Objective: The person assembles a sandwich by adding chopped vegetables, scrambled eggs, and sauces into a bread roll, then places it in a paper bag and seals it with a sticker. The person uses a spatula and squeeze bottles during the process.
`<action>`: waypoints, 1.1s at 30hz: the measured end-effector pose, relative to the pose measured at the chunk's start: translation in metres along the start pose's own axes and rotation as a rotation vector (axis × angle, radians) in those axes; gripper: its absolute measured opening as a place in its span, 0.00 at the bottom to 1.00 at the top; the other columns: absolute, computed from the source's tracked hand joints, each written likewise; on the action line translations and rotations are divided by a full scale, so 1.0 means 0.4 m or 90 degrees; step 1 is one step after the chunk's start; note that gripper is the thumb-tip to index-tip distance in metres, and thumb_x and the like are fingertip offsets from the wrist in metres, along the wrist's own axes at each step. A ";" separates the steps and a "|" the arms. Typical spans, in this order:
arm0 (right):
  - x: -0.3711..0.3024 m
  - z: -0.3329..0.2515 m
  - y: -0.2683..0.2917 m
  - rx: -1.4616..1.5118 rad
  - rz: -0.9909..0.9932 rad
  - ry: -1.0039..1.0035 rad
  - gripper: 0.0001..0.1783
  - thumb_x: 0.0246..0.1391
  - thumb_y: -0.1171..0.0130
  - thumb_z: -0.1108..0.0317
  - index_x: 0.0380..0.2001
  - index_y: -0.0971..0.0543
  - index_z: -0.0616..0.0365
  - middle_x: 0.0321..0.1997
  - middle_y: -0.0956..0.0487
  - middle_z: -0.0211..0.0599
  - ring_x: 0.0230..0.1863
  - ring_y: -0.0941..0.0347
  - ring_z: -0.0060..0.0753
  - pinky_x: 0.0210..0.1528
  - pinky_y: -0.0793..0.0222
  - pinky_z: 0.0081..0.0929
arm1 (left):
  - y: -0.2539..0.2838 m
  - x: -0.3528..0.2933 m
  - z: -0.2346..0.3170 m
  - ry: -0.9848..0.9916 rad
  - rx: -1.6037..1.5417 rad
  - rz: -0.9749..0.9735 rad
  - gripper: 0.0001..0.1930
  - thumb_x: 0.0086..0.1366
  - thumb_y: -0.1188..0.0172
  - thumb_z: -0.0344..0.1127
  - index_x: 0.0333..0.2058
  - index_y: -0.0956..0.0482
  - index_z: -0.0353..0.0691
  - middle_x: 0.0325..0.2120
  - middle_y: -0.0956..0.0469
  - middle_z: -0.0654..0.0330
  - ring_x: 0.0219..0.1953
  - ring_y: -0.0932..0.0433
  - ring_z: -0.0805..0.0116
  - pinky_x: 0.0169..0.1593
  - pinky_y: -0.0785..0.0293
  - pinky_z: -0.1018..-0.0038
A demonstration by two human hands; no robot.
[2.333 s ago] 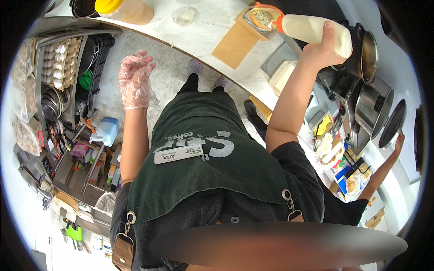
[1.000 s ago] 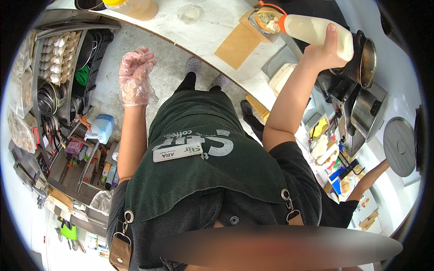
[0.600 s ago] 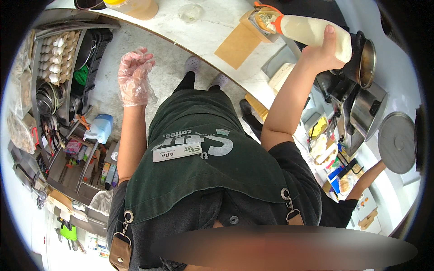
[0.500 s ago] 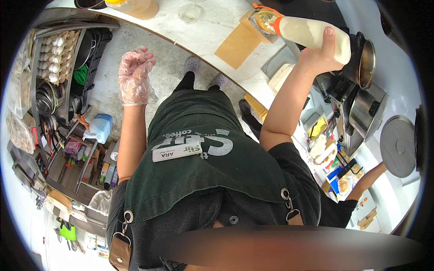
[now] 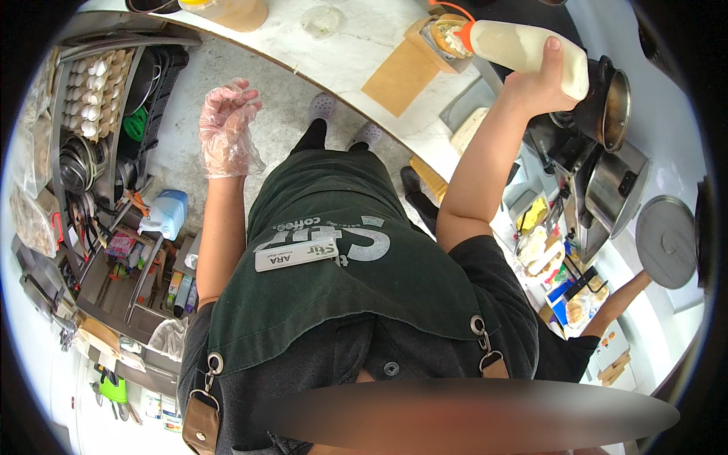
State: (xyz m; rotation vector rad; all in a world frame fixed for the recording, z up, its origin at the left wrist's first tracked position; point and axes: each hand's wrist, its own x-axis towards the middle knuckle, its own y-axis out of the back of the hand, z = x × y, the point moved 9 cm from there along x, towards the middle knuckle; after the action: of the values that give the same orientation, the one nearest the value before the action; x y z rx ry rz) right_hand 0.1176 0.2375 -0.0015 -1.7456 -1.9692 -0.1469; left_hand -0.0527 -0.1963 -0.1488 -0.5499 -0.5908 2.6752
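My bare right hand [image 5: 540, 92] is wrapped round a clear squeeze bottle [image 5: 509, 49] of pale cream sauce, thumb along its side. The bottle lies tilted almost level, its orange nozzle [image 5: 465, 36] pointing left at a filled bun [image 5: 450, 36]. White shredded filling shows at the bun's open side. The bun sits in a brown cardboard takeaway box [image 5: 429, 44], whose flat lid [image 5: 400, 77] lies folded out on the counter. Away from the counter, my left hand [image 5: 229, 125], in a clear plastic glove, hangs over the floor with loosely curled fingers and holds nothing.
The white marbled counter [image 5: 284, 38] bears a small clear lid [image 5: 321, 22] and a tub [image 5: 231, 11] of tan contents. Pots [image 5: 616, 110] stand at the right. Shelves on the left hold egg trays [image 5: 95, 95]. Another person's forearm [image 5: 618, 303] reaches in at right.
The squeeze bottle and my right hand have shifted very slightly, and the orange strap by the nozzle has swung a little. My left hand has stayed in place.
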 end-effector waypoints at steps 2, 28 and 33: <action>-0.005 -0.001 -0.005 0.011 -0.018 -0.008 0.26 0.36 0.26 0.75 0.38 0.28 0.69 0.36 0.20 0.49 0.31 0.20 0.39 0.34 0.18 0.35 | 0.000 0.001 0.000 -0.001 -0.015 -0.003 0.18 0.54 0.42 0.14 0.41 0.24 0.44 0.50 0.26 0.54 0.48 0.23 0.58 0.52 0.25 0.61; -0.071 0.121 0.242 0.281 0.170 -0.346 0.41 0.62 0.54 0.34 0.63 0.38 0.58 0.65 0.32 0.46 0.65 0.35 0.54 0.65 0.39 0.60 | -0.237 0.039 0.008 0.050 0.085 -0.200 0.19 0.54 0.38 0.21 0.45 0.24 0.43 0.50 0.25 0.56 0.49 0.24 0.64 0.53 0.26 0.68; -0.320 0.197 0.257 0.480 0.291 -0.577 0.39 0.66 0.63 0.36 0.63 0.36 0.61 0.66 0.32 0.48 0.66 0.37 0.58 0.67 0.40 0.59 | -0.436 0.033 -0.080 0.066 0.276 -0.358 0.24 0.54 0.29 0.30 0.50 0.26 0.42 0.50 0.25 0.59 0.53 0.29 0.65 0.56 0.28 0.68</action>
State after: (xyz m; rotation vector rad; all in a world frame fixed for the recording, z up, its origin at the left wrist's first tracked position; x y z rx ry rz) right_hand 0.1995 0.1716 -0.1502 -1.7591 -1.6572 1.5565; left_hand -0.0075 -0.0316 -0.0994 -0.3306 -0.0975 2.1283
